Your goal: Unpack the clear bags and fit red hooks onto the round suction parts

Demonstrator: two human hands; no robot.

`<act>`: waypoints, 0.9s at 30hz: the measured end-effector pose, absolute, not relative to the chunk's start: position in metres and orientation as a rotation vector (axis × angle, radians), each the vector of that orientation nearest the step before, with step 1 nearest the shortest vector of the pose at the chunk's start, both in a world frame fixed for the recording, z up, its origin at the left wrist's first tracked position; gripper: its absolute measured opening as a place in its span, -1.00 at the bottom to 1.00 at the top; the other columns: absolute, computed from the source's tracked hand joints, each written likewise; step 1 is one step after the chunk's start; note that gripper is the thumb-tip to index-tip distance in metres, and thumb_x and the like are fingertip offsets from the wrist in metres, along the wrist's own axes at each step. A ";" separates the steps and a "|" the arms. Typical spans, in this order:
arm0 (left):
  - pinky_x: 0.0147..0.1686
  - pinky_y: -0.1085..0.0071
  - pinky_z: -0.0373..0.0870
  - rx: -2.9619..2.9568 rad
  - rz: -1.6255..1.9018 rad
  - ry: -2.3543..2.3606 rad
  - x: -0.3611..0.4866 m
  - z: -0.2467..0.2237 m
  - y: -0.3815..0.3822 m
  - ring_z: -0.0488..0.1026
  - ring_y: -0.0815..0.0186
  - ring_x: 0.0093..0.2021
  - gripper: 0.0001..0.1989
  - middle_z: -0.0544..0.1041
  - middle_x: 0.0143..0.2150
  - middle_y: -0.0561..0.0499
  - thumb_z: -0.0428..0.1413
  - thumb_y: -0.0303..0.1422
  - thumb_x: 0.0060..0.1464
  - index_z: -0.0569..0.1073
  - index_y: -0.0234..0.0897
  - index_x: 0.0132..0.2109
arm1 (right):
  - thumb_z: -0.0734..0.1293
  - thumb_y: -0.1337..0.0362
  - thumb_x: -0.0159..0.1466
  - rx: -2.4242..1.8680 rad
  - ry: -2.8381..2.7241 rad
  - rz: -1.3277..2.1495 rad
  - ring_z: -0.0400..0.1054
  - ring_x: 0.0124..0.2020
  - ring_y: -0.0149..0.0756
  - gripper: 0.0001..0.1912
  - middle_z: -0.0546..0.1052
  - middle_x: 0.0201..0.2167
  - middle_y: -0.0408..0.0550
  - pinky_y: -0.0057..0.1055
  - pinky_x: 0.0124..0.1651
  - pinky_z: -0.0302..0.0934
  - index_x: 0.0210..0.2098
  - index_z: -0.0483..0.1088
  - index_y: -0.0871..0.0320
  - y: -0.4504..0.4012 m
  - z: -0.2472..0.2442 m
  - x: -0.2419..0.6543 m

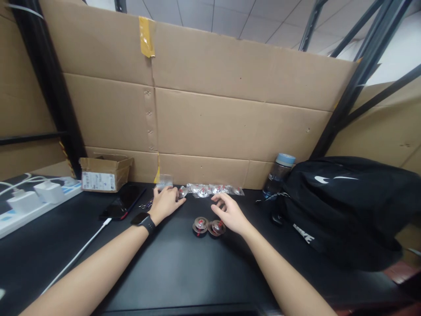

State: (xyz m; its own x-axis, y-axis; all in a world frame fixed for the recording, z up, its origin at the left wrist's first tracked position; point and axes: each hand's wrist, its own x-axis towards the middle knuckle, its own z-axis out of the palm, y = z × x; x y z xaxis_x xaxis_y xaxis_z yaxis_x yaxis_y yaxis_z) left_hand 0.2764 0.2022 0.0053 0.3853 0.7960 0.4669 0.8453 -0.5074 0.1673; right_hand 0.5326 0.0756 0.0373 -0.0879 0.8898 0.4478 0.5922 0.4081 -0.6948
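Two pairs of small brown metal discs with red cords, like finger cymbals, sit on the black table: a left pair (200, 226) and a right pair (216, 228). My right hand (233, 216) is just beside the right pair, fingers loosely curled and apart, with nothing visible in them. My left hand (165, 203), wearing a black watch (143, 220), is stretched out flat near a clear plastic piece (164, 180). By its fingertips lies a wrapped disc (183, 191). Behind the hands runs a row of clear packets (210, 190) with similar discs inside.
A black bag (348, 206) and a blue-capped bottle (278, 173) stand at the right. To the left are a small cardboard box (100, 180), a phone (123, 202) on a white cable (79, 252), and a power strip (19, 219). Cardboard walls (210, 118) enclose the back.
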 end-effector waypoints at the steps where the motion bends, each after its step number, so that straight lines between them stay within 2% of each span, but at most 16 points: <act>1: 0.11 -0.05 0.01 -2.507 -0.782 -1.526 0.277 0.008 0.200 0.40 -0.02 0.06 -0.69 0.60 -0.15 -0.18 0.07 -0.07 0.15 0.43 -0.23 -0.28 | 0.32 0.26 0.27 -1.289 -1.791 0.418 0.40 -0.25 -0.32 -0.80 0.48 -0.15 -0.05 -0.42 -0.30 0.25 -0.11 0.41 0.11 0.075 0.038 0.533; 4: 0.11 -0.07 0.00 -2.466 -0.758 -1.471 0.279 0.013 0.195 0.43 -0.01 0.01 -0.78 0.60 -0.18 -0.20 0.05 -0.22 0.15 0.45 -0.25 -0.15 | 0.32 0.27 0.26 -1.300 -1.803 0.393 0.39 -0.25 -0.32 -0.79 0.48 -0.18 -0.05 -0.43 -0.31 0.25 -0.10 0.42 0.11 0.075 0.037 0.534; 8: 0.13 -0.07 0.00 -2.455 -0.735 -1.325 0.280 0.014 0.187 0.45 -0.01 -0.02 -0.72 0.60 -0.19 -0.23 -0.06 -0.36 0.22 0.47 -0.27 -0.03 | 0.33 0.31 0.24 -1.298 -1.819 0.367 0.37 -0.26 -0.33 -0.80 0.47 -0.19 -0.07 -0.44 -0.33 0.24 -0.12 0.42 0.10 0.076 0.034 0.535; 12: 0.08 0.04 0.12 -2.584 -0.965 -1.327 0.286 0.017 0.171 0.49 0.07 -0.02 -0.71 0.60 -0.09 -0.13 -0.12 -0.34 0.31 0.45 -0.18 0.02 | 0.33 0.29 0.25 -1.275 -1.819 0.405 0.37 -0.28 -0.34 -0.79 0.47 -0.21 -0.07 -0.46 -0.34 0.25 -0.10 0.44 0.10 0.076 0.033 0.533; 17: -0.02 0.26 0.33 -2.926 -1.316 -1.014 0.302 0.029 0.141 0.53 0.19 -0.08 -0.73 0.59 -0.06 -0.06 -0.08 -0.24 0.34 0.40 -0.16 0.06 | 0.38 0.17 0.26 -1.196 -1.740 0.502 0.40 -0.31 -0.36 -0.64 0.52 -0.14 -0.05 -0.46 -0.32 0.28 0.04 0.44 0.08 0.073 0.037 0.527; 21: -0.08 0.36 0.40 -3.021 -1.497 -0.880 0.314 0.033 0.125 0.53 0.24 -0.12 -0.79 0.58 -0.10 -0.03 -0.07 -0.27 0.34 0.44 -0.17 -0.05 | 0.41 0.12 0.24 -1.163 -1.766 0.587 0.38 -0.45 -0.37 -0.74 0.56 -0.37 -0.10 -0.44 -0.36 0.27 -0.16 0.54 0.14 0.069 0.040 0.524; 23: -0.08 0.35 0.42 -3.049 -1.561 -0.893 0.316 0.030 0.123 0.54 0.23 -0.12 -0.81 0.58 -0.11 -0.03 -0.01 -0.26 0.32 0.42 -0.17 -0.02 | 0.39 0.10 0.26 -1.147 -1.748 0.607 0.41 -0.46 -0.32 -0.76 0.56 -0.44 -0.09 -0.40 -0.34 0.30 -0.26 0.56 0.14 0.067 0.041 0.523; 24: -0.09 0.34 0.43 -3.078 -1.583 -0.908 0.316 0.029 0.124 0.54 0.23 -0.12 -0.78 0.58 -0.11 -0.04 0.04 -0.24 0.28 0.40 -0.17 0.03 | 0.38 0.09 0.27 -1.134 -1.719 0.611 0.44 -0.45 -0.29 -0.76 0.57 -0.44 -0.08 -0.37 -0.33 0.32 -0.28 0.56 0.14 0.067 0.041 0.523; 27: -0.13 0.34 0.47 -3.223 -1.574 -0.928 0.315 0.024 0.127 0.55 0.24 -0.18 -0.49 0.59 -0.15 -0.01 0.21 -0.25 0.13 0.27 -0.14 0.18 | 0.38 0.07 0.26 -1.103 -1.600 0.635 0.49 -0.44 -0.22 -0.75 0.58 -0.45 -0.05 -0.32 -0.30 0.36 -0.30 0.56 0.13 0.068 0.042 0.523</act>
State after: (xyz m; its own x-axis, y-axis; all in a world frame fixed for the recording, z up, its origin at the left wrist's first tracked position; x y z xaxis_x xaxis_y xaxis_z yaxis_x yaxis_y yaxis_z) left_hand 0.3148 0.1274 0.0238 0.5512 0.6291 0.5481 0.1752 -0.7295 0.6611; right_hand 0.5234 0.0682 0.0417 -0.0324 0.8913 0.4523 0.3380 0.4357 -0.8342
